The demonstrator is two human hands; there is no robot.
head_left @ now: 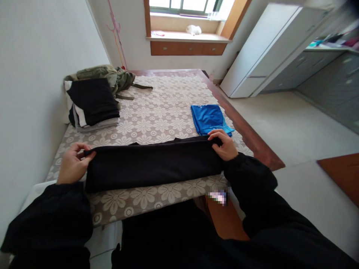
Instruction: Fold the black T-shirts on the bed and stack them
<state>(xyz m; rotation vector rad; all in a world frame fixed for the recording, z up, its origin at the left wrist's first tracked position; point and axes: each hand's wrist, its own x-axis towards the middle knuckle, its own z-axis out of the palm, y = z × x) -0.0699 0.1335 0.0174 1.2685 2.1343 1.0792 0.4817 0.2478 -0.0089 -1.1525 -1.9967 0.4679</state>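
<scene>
Thumb tips of both hands tucked out of sight under folds. Left hand (72, 163) pinching the left end of a long folded black cloth garment (153, 161), fingers curled over its corner. Right hand (223, 144) gripping the right end, fingertips on the top fold. Stretched between them across the beige flower-patterned lace bed cover (157, 112). Just beyond the right hand, a folded bright blue shirt (209, 118). Farther left, a stack of folded dark clothes (92, 104).
</scene>
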